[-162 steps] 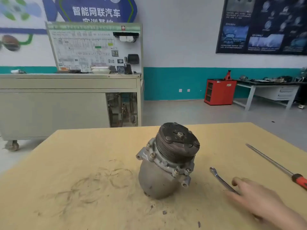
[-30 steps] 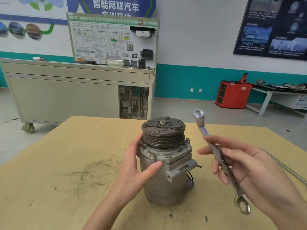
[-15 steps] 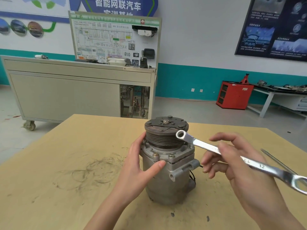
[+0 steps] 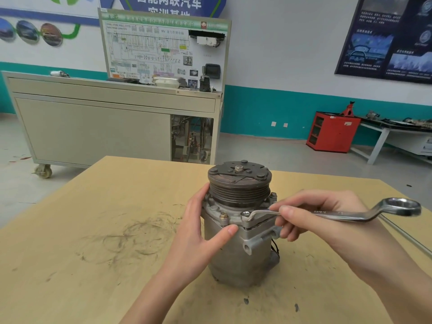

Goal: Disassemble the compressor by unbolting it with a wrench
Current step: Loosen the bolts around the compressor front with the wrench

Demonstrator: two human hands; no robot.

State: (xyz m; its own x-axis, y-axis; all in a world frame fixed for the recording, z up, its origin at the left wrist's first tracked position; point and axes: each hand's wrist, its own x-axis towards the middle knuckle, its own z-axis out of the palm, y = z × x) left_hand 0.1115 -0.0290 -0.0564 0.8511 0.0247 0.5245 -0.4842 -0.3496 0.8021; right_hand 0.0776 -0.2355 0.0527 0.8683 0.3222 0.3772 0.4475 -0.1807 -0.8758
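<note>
Compressor (image 4: 236,249) upright mid-worktop (image 4: 93,265), pulley end up. Wrench (image 4: 339,215) ring end sits on front flange bolt (image 4: 245,214), shaft level, pointing right. Right hand (image 4: 327,220) pinches wrench shaft near bolt. Left hand (image 4: 198,232) wraps compressor's left side, thumb across front. Thin metal rod (image 4: 409,239) on worktop, far right.

The compressor (image 4: 236,260) is seen in dull grey, its ribbed pulley (image 4: 238,190) in dark rusty brown. The wrench (image 4: 350,215) is finished in bright silver. The desk (image 4: 93,230) is coloured pale yellow-tan and marked with dark looping scuffs. A red cabinet (image 4: 336,134), a white wall (image 4: 280,54) banded in teal and a dark blue poster (image 4: 385,43) are also seen.
</note>
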